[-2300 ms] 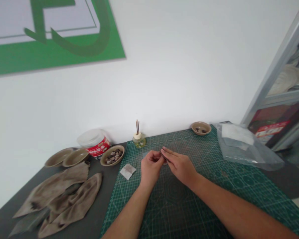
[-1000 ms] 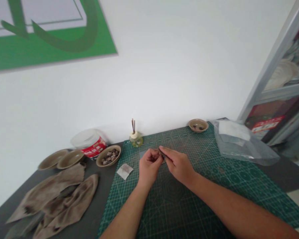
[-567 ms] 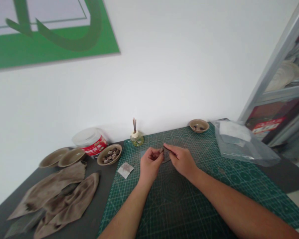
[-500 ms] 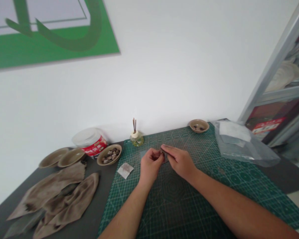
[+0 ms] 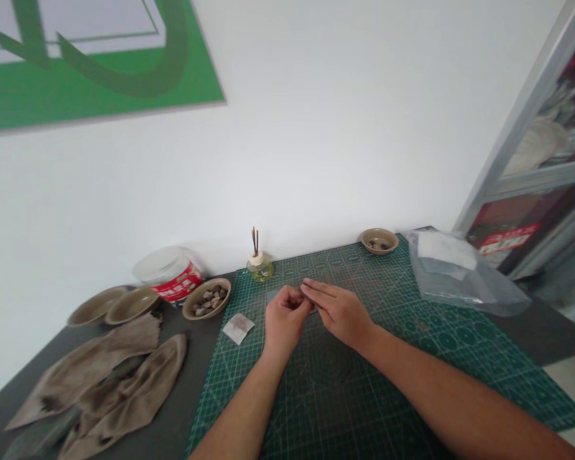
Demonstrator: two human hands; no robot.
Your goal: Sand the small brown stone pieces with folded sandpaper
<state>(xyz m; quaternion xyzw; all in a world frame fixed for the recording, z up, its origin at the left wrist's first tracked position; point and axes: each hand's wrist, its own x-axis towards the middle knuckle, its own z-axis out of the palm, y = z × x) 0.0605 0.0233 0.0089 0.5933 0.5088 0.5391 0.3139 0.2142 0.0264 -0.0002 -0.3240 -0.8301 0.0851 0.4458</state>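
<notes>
Left hand (image 5: 283, 317) curled closed, fingertips pinching small dark piece (image 5: 311, 307), mostly hidden. Right hand (image 5: 338, 313) fingers straight, together, tips at piece; grip unclear. Both hands above green gridded cutting mat (image 5: 364, 268); tan ceramic bowl of pebbles (image 5: 206, 299) beyond left hand.

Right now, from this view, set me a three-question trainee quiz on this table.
1. True or false: the left hand and the right hand are close together above the green cutting mat.
2. What lies just left of the left hand, at the mat's edge?
3. How many tan bowls stand on the dark table?

Key: 1. True. 2. A small pale stained square. 3. Four.
</notes>
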